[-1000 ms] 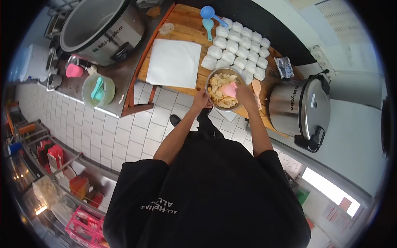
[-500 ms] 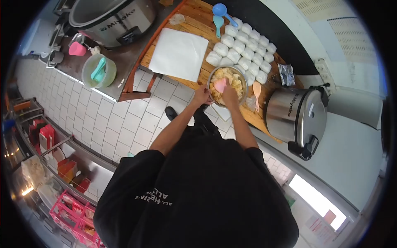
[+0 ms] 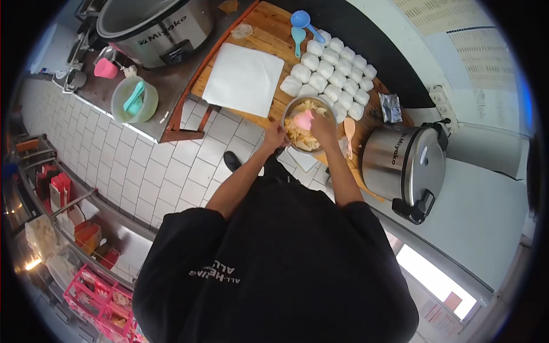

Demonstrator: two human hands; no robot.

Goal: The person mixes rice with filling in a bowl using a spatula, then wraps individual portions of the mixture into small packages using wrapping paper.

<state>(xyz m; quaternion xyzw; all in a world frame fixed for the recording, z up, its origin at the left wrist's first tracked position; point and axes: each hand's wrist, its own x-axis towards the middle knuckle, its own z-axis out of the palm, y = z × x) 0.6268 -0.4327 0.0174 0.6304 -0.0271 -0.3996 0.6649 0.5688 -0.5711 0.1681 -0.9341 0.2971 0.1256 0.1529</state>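
Note:
A round metal bowl (image 3: 290, 107) of pale yellowish food sits at the front edge of the wooden table (image 3: 269, 28). My left hand (image 3: 275, 136) grips the bowl's left rim. My right hand (image 3: 324, 129) is closed on a pink scoop (image 3: 303, 119) that rests in the food. Behind the bowl stand rows of white rounded packets (image 3: 333, 71). White paper sheets (image 3: 243, 79) lie to the left of the bowl, and a peach-coloured spoon (image 3: 349, 135) lies to its right.
A blue scoop (image 3: 300, 19) and a teal scoop (image 3: 298, 35) lie at the back. At the right are a silver foil packet (image 3: 390, 108) and a lidded cooker (image 3: 394, 157). Leftward stand an open cooker (image 3: 157, 37) and a tub with teal utensils (image 3: 150, 103).
The pink scoop has shifted slightly within the bowl, with my right hand still on it. My left hand stays at the rim. The whole view has moved a little.

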